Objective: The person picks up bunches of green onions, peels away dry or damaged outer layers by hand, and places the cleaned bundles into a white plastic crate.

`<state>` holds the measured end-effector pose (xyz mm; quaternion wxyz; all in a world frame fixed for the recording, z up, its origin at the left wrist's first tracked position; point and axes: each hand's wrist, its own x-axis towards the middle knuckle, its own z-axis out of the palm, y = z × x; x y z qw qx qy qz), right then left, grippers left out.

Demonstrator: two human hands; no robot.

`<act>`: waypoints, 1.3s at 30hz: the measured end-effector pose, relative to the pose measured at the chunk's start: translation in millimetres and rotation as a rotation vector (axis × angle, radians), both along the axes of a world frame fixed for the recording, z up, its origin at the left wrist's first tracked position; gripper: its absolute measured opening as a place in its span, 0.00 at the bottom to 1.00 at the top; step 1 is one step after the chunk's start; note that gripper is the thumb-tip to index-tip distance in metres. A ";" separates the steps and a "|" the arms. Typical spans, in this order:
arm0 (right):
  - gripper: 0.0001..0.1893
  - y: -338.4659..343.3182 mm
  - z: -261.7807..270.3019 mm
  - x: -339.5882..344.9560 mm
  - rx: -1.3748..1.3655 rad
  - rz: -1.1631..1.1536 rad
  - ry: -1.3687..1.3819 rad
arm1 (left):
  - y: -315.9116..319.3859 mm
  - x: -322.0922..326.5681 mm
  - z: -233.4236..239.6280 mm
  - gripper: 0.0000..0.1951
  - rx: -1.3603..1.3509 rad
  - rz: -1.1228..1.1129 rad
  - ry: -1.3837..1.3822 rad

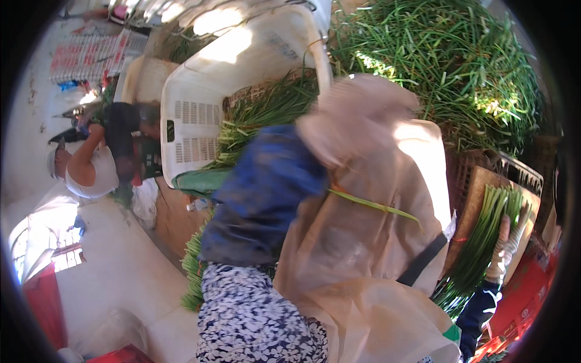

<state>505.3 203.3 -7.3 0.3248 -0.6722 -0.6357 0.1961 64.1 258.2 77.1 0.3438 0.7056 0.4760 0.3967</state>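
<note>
My left hand, in a pale pinkish glove and blurred, is above the brown apron; its fingers cannot be made out. A blue sleeve cover runs up to it over floral cloth. At the right, my right hand, in a light wrapped glove with a bare fingertip, grips a bunch of long green leafy stalks. The bunch lies on a wooden board. A loose green leaf lies across the apron.
A white plastic basket holds more stalks. A big heap of green leaves lies upper right. Bundled stalks stand at my left. A person sits at the far left. A red box is lower right.
</note>
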 end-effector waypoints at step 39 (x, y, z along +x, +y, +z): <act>0.24 34.2 -8.6 -126.7 -0.101 -0.155 0.260 | -139.5 -342.6 -248.8 0.34 -1.429 0.301 0.993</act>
